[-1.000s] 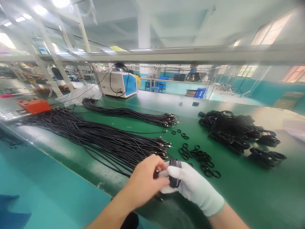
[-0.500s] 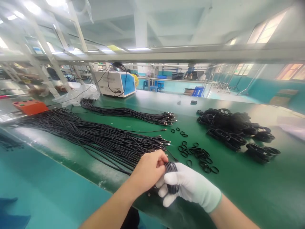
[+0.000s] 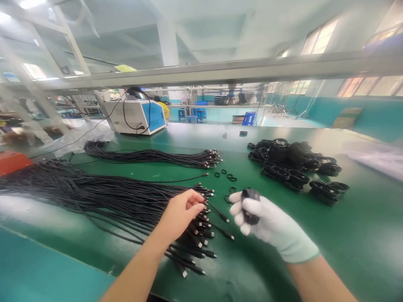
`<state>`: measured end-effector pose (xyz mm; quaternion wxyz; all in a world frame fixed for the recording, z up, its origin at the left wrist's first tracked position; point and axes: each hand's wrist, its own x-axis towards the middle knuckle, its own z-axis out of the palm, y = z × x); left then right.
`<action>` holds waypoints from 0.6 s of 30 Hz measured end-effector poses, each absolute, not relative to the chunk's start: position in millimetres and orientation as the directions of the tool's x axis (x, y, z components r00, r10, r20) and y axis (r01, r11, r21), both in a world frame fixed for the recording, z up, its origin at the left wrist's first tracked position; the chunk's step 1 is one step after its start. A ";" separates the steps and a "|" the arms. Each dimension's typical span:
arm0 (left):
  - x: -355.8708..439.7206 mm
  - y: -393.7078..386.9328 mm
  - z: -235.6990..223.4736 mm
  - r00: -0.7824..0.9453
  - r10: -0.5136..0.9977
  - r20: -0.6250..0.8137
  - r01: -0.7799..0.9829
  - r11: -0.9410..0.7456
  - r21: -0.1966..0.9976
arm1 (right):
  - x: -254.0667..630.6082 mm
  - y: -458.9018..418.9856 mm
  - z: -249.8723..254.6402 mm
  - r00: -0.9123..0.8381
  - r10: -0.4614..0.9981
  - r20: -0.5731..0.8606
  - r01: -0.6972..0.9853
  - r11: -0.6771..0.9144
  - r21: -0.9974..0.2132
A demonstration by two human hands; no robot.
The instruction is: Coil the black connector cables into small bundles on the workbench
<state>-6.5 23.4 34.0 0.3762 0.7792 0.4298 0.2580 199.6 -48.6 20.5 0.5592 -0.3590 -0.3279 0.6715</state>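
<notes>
My right hand point(image 3: 270, 220) grips the cable coil point(image 3: 251, 209) above the counter point(image 3: 346, 235), in from its near edge; loosened fingers could unwind it. Left hand point(image 3: 179, 214), grip unclear, could snag the cable bundle point(image 3: 110, 191).

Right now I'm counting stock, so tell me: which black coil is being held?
The black coil gripped in the white-gloved right hand; the other coils lie on the green table, most of them heaped farther back.

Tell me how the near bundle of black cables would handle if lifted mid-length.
Likely floppy: the near bundle bends in loose curves on the green table. Its strands may slide apart, since no tie shows around its middle.
</notes>
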 end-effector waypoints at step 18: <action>55.8 24.2 20.3 0.652 0.758 0.019 0.241 -0.231 0.943 | 204.1 -29.6 21.7 0.216 0.966 -0.138 -0.410 -0.039 -0.911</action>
